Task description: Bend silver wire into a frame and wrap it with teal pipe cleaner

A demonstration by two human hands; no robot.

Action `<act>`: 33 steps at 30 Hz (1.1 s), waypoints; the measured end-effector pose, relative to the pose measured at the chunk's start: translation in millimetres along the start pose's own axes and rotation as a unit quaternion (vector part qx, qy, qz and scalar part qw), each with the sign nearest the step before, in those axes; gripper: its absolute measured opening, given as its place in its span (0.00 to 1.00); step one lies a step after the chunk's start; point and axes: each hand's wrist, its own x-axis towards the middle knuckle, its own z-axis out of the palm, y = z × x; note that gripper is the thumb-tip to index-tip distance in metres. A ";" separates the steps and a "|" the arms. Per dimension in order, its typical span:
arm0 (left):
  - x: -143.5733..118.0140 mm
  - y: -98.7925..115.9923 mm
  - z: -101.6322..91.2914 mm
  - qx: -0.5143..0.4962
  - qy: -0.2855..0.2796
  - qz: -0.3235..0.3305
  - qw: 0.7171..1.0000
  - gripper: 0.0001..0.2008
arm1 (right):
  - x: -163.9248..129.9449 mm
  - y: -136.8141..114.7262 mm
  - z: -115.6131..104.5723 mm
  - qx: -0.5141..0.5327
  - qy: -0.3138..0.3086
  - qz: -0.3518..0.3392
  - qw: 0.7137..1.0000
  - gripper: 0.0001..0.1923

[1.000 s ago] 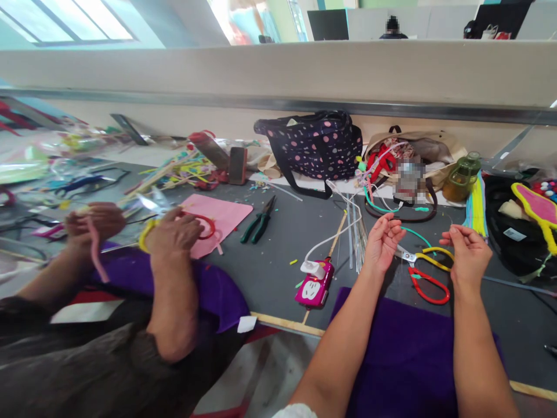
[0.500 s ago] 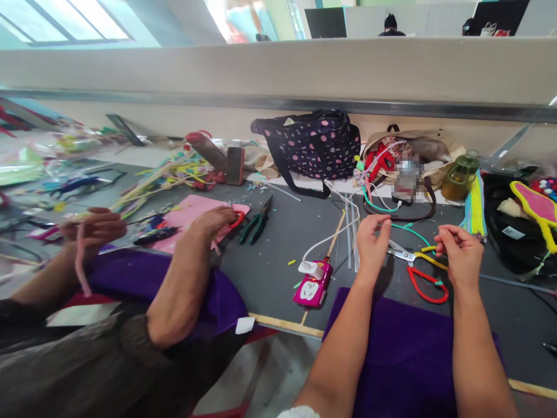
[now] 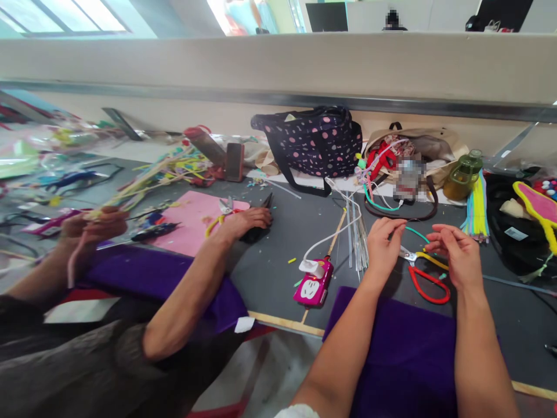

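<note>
My left hand [image 3: 385, 244] is closed in a pinch on a thin wire [image 3: 414, 220], which arches from its fingertips toward the right. Facing it, my right hand [image 3: 456, 252] has loosely bent fingers that look apart, close to the wire's far side; contact with the wire is too fine to make out. Below and between both hands lie scissors [image 3: 412, 262] with one red and one yellow handle, resting on the table. A green strand [image 3: 418, 233] curves behind the scissors. Purple cloth [image 3: 404, 348] lies under my forearms.
Left of me, a co-worker's hand [image 3: 252, 219] covers dark pliers [image 3: 268, 202]; their other hand [image 3: 107, 223] holds a pale pink strip. A magenta power socket [image 3: 314, 287] with a white cable, clear thin sticks [image 3: 357, 244], a patterned bag [image 3: 319, 145] and a green bottle [image 3: 463, 174] surround my place.
My right hand has loosened from a pinch and its fingers reach further left. My left hand has shifted slightly right. The co-worker's nearer hand moved from red-handled scissors onto the pliers.
</note>
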 end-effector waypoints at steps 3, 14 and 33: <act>2.2 -1.2 -2.6 -0.012 0.030 -0.014 0.999 0.08 | 1.0 0.2 -7.5 -0.019 -0.043 0.036 0.998 0.18; 5.2 -12.5 -1.0 0.010 0.046 0.010 0.999 0.08 | 2.0 10.7 3.5 0.005 -0.033 0.115 0.993 0.20; 12.2 -25.8 -4.0 -0.006 0.067 -0.033 0.997 0.08 | 0.4 12.6 -0.9 -0.043 -0.182 0.163 0.969 0.20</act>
